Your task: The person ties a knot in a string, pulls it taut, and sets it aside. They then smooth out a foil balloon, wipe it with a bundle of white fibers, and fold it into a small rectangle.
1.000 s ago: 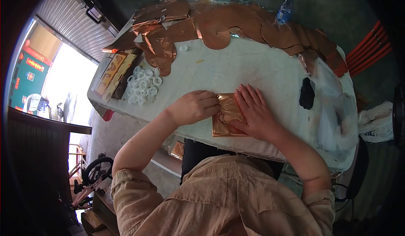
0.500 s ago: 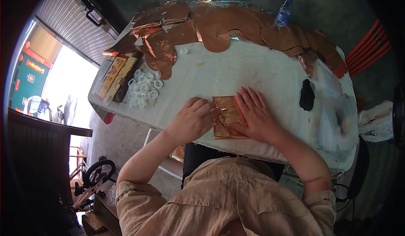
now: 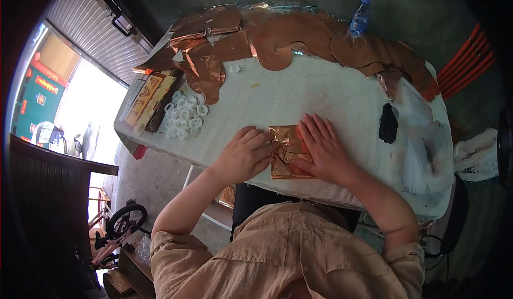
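Observation:
A folded sheet of shiny copper-coloured foil (image 3: 287, 168) lies flat near the table's front edge, its surface creased. My right hand (image 3: 325, 152) rests on its right part, palm down, with fingers stretched out and the thumb across the foil. At the left edge, my left hand (image 3: 247, 154) has its fingers bent and pressed together on the foil; the fingertips are partly hidden.
The white-covered table (image 3: 315, 96) holds a pile of white rings (image 3: 184, 115), a box (image 3: 149, 99) and a black object (image 3: 388, 123). Large copper-coloured sheets (image 3: 304, 29) line the far edge. A water bottle (image 3: 359, 18) stands at the back.
My left fingers have shifted slightly along the foil's left edge, and the creases there look different. My right hand stays flat on the foil. The whole view has moved a little.

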A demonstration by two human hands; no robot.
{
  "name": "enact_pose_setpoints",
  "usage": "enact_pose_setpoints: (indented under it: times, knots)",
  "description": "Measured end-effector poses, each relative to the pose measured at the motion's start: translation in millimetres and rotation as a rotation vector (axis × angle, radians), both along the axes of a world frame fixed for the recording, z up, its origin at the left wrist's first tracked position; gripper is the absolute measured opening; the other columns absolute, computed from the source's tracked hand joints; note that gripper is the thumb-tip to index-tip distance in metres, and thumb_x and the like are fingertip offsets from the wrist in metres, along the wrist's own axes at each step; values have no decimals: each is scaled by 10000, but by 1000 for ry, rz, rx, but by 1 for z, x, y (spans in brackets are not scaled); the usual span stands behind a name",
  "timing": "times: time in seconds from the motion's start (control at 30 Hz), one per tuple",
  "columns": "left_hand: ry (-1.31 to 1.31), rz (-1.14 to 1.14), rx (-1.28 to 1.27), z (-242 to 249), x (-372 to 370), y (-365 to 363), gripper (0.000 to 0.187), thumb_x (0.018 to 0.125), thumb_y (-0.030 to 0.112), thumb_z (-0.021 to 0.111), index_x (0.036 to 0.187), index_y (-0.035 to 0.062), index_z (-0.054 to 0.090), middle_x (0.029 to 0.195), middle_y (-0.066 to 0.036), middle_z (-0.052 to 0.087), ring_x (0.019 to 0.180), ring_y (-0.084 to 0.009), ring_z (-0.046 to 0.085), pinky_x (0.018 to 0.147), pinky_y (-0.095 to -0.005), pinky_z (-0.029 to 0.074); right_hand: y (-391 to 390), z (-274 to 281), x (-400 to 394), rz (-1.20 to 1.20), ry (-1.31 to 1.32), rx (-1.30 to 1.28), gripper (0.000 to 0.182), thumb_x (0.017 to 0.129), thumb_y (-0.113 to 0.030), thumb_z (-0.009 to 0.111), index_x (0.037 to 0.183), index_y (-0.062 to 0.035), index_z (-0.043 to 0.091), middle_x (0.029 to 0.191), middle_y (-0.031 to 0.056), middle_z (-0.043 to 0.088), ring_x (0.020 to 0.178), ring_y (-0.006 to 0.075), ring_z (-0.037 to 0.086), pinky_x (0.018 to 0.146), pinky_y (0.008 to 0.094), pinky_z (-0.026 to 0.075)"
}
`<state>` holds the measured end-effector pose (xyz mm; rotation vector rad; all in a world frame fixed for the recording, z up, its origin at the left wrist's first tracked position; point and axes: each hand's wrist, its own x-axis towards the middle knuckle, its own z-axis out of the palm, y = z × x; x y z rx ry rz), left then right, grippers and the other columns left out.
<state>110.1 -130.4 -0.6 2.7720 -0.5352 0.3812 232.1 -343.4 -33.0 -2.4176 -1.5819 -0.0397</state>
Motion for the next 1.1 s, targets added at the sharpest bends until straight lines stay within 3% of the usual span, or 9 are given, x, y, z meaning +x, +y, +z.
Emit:
enact_pose_setpoints:
  times: [0.27, 0.43, 0.53, 0.77, 0.97, 1.1]
  knots:
    - [-11, -57, -25, 0, 4, 3, 275, 781, 159, 631, 1039, 63, 632, 1071, -81, 602, 991, -257, 545, 915, -415, 411, 0, -1, 0, -2, 4, 15, 825, 845, -542, 504, 1385, 44, 291, 1447, 230, 274, 1366, 355, 222, 1125, 467, 123]
    - [-4, 72, -298, -12, 14, 8, 126, 758, 73, 663, 863, 33, 606, 809, -88, 619, 809, -282, 578, 735, -377, 466, 0, 0, 0, -3, 19, 23, 818, 842, -523, 517, 1388, 39, 283, 1445, 229, 276, 1368, 355, 220, 1127, 465, 120]
    - [-40, 190, -377, -17, 19, 0, 139, 738, 62, 679, 851, 30, 604, 740, -96, 588, 752, -283, 570, 672, -367, 465, 0, -3, 0, -1, 14, 34, 822, 841, -520, 520, 1392, 38, 271, 1448, 229, 269, 1371, 354, 213, 1129, 465, 113]
    - [5, 369, -371, -13, 24, -6, 167, 718, 66, 686, 862, 32, 611, 777, -107, 586, 770, -292, 562, 678, -364, 466, 0, -6, 1, 4, -37, 41, 843, 839, -570, 487, 1381, 46, 292, 1437, 236, 283, 1363, 360, 224, 1126, 470, 116]
    - [-120, 246, -259, -18, 29, 2, 219, 717, 93, 696, 922, 45, 638, 817, -95, 572, 791, -280, 549, 702, -356, 470, 0, -3, 0, -10, 2, 15, 826, 844, -532, 501, 1401, 29, 259, 1456, 218, 260, 1377, 348, 199, 1131, 460, 101]
    - [-208, 127, 1, -18, 34, 6, 186, 708, 115, 678, 875, 50, 628, 820, -63, 565, 805, -242, 549, 690, -343, 475, 1, -4, 0, -12, 1, 14, 827, 844, -534, 499, 1401, 29, 260, 1457, 213, 261, 1379, 340, 196, 1133, 454, 95]
